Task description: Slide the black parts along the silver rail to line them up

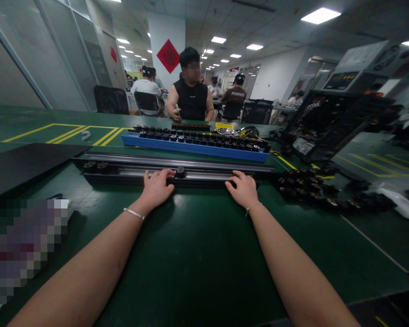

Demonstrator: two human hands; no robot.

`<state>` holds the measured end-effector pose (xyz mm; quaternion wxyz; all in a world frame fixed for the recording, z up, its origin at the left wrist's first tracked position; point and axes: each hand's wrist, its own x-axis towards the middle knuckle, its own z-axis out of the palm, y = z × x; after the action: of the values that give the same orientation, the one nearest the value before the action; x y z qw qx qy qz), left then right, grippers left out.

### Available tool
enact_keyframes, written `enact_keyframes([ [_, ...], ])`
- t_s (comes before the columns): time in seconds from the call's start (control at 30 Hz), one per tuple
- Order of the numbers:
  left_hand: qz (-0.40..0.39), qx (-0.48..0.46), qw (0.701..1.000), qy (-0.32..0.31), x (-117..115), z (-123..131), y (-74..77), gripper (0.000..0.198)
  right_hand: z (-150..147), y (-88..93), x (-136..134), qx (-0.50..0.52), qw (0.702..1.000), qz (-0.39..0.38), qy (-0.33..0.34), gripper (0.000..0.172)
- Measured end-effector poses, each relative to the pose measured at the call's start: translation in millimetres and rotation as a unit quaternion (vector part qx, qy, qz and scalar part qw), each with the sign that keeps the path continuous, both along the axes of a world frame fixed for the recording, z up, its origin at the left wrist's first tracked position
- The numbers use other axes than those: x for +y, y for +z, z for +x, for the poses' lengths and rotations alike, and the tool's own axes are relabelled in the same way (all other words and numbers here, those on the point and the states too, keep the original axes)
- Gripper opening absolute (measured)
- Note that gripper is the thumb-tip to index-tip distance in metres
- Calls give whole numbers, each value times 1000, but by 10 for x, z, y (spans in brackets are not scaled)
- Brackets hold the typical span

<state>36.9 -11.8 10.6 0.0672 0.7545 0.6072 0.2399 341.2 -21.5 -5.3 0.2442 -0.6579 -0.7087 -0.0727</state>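
A long black channel-shaped rail [204, 177] with a shiny inner strip lies across the table in front of me. My left hand [157, 187] grips it left of its middle, fingers over the channel and thumb at the near side. Its fingertips touch or nearly touch a small black part [180, 172] sitting in the channel. Toward the rail's right end, my right hand [243, 188] has bent fingers hooked over the near edge. More small black parts [96, 166] sit at the left end. A second black rail [191, 161] lies just behind.
Behind the rails stands a blue tray [194, 148] filled with black parts. Loose black parts [313, 188] are heaped at the right, before an open computer case [330, 118]. A black panel [30, 165] lies left. A co-worker [192, 97] sits opposite.
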Motion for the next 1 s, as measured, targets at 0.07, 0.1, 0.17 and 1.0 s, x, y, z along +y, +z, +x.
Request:
enact_keyframes([
  [0.07,-2,2,1000,-3,-6,3,1,42,-5,4,-4,3,1000,-1,0,30],
  [0.1,-4,3,1000,-5,-8,4,1,42,-7,5,-5,4,1000,-1,-1,30],
  [0.17,-5,5,1000,-9,-12,8,0,43,-11,3,-4,5,1000,0,-1,30],
  [1.0,-1,36,999,-21,-51,138,-7,52,-751,17,-85,-74,987,-18,140,50],
])
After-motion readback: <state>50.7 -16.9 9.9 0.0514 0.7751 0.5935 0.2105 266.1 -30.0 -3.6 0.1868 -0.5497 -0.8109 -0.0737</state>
